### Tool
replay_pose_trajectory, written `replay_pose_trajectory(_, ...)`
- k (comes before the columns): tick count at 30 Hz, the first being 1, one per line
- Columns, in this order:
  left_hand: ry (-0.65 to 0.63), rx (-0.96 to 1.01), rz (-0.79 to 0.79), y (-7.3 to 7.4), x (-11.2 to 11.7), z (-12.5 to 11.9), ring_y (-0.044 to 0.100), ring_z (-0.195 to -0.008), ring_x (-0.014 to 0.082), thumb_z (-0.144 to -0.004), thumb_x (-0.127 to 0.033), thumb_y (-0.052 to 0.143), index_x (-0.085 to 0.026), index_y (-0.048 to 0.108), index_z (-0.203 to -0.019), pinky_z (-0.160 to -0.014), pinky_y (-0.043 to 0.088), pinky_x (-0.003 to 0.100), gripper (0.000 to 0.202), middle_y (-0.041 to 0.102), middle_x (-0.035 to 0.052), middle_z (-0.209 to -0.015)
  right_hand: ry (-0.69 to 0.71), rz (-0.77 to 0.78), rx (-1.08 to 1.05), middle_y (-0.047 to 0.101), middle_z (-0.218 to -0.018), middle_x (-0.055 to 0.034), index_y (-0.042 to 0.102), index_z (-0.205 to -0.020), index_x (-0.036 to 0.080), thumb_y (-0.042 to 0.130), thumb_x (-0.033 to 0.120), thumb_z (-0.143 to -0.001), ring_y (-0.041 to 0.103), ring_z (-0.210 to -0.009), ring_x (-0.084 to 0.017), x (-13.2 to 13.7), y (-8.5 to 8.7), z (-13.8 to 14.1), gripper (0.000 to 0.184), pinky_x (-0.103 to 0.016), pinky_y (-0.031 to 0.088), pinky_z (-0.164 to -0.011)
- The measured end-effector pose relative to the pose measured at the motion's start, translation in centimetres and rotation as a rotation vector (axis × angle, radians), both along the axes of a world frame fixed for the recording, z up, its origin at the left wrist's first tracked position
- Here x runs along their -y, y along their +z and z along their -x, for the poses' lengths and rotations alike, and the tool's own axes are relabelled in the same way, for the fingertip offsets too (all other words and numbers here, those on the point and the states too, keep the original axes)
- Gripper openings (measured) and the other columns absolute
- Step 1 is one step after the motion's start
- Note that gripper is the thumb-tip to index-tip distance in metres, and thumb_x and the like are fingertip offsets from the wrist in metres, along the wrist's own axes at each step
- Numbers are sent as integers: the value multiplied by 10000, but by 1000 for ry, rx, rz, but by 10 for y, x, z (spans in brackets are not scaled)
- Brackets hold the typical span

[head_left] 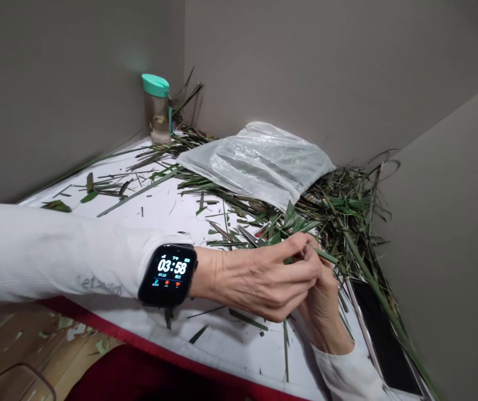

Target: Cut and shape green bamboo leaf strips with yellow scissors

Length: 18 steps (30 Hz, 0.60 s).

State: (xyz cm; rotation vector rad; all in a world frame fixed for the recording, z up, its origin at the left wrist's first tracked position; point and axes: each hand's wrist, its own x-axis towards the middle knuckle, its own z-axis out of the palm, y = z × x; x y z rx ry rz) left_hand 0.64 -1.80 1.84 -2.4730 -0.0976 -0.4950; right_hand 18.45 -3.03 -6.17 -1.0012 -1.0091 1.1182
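Green leaf strip [326, 255] held in narrow grip betw. L hand [259, 278] + R hand [323, 301].

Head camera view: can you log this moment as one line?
Left hand: pinching narrow green leaf | Right hand: fingers hidden behind left hand | Nearby: crumpled clear plastic bag, teal-lidded clear bottle

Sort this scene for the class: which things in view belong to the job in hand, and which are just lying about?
Part of the job: left hand and right hand pinching a narrow green leaf sprig; heap of loose green leaves and stalks.

Lying about: crumpled clear plastic bag; clear bottle with teal lid; black smartphone with silver edge.
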Motion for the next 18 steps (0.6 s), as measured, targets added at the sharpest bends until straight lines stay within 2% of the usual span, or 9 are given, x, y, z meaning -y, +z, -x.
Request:
replay_pose_trajectory(3, -14, 24, 38, 0, -1, 0, 666, -1077, 280, -937, -37, 363, -117, 753, -1043, -964, 526, 454, 412, 769, 131, -1062, -71, 55, -112, 695, -842, 4, 740, -940, 304, 774, 354, -783, 640, -660, -107, 0, 4, 1, 168, -179, 523, -610)
replay_pose_trajectory(5, -10, -8, 44, -1, -1, -1, 669, -1057, 270, -935, -28, 329, -129, 753, -1043, -970, 526, 452, 449, 767, 129, -1067, -54, 62, -108, 700, -871, 1, 744, -943, 307, 780, 359, -771, 638, -665, -110, 0, 5, 2, 183, -184, 522, -609)
replay_pose_trajectory(9, 2, -35, 48, -7, -3, -1, 662, -1060, 285, -928, -3, 285, -105, 744, -1046, -984, 511, 492, 485, 758, 160, -1085, -46, 49, -115, 696, -915, 0, 735, -914, 311, 776, 363, -759, 660, -766, -135, 0, 8, 3, 169, -211, 542, -721)
replay_pose_trajectory(15, -104, 192, 123, -28, -12, 3, 635, -1141, 281, -953, -87, 394, -140, 726, -977, -1073, 437, 523, 336, 753, 163, -1129, -53, 69, -151, 668, -915, -9, 719, -935, 284, 769, 332, -737, 638, -781, -144, 1, 13, 8, 209, -232, 535, -745)
replay_pose_trajectory(18, -87, 287, 75, -38, -14, 13, 627, -1173, 296, -930, -126, 496, -114, 692, -1076, -1058, 441, 530, 245, 721, 183, -1216, -69, 62, -178, 646, -899, 5, 689, -978, 271, 761, 328, -754, 624, -768, -131, 2, 15, 11, 242, -234, 525, -728)
